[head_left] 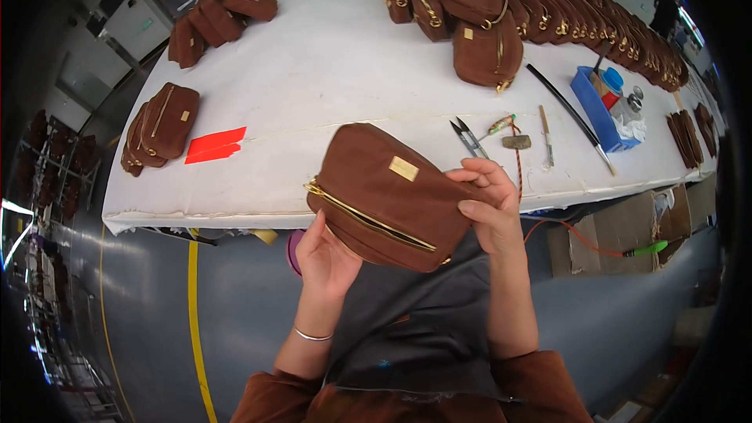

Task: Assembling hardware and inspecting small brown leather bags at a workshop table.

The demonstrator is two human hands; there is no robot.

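Head view: You hold a brown pouch, gold plate facing up, btwn both hands at the white surface's near edge. Your L hand, partly closed, grips its lower-left edge, thumb in front, other fingers mostly hidden; your R hand pinches the right end, fingers curled. Just beyond the R hand: snips; farther right, a blue tray. Fwd-left of the L hand: red strip, grouped pouches.

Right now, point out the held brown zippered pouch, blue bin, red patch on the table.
Brown zippered pouch [392, 197], head view: front fabric.
Blue bin [594, 115], head view: side wall.
Red patch [215, 147], head view: middle.
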